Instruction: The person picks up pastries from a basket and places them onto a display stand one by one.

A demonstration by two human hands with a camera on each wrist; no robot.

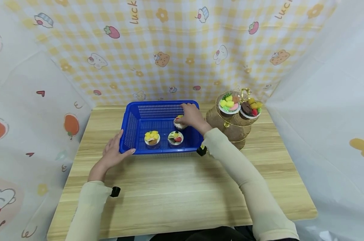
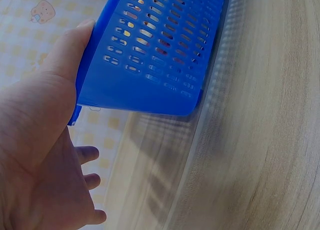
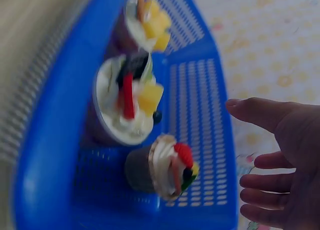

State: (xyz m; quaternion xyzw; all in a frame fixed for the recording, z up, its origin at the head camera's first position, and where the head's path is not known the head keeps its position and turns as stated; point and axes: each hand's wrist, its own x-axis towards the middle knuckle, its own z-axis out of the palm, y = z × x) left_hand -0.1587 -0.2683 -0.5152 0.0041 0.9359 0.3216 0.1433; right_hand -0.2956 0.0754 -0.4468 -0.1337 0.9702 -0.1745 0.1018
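A blue plastic basket (image 1: 162, 151) stands on the table with three dessert cups inside. One cup with yellow cubes (image 1: 152, 138) sits at the front left; another with mixed fruit (image 1: 175, 138) is beside it. A third, smaller cupcake (image 3: 162, 167) with a red berry leans at the back right, partly covered by my right hand in the head view. My right hand (image 1: 193, 117) hovers over that side, fingers spread and apart from the cupcake in the right wrist view. At the front left corner, my left hand (image 1: 112, 154) touches the rim with its thumb and fingers extended.
A gold-rimmed tiered stand (image 1: 227, 125) is right of the basket, close to my right forearm. Its top holds a cup with yellow pieces (image 1: 229, 104) and one with chocolate and berries (image 1: 250, 109). A patterned cloth (image 1: 176, 73) hangs behind the wooden table (image 1: 170, 194).
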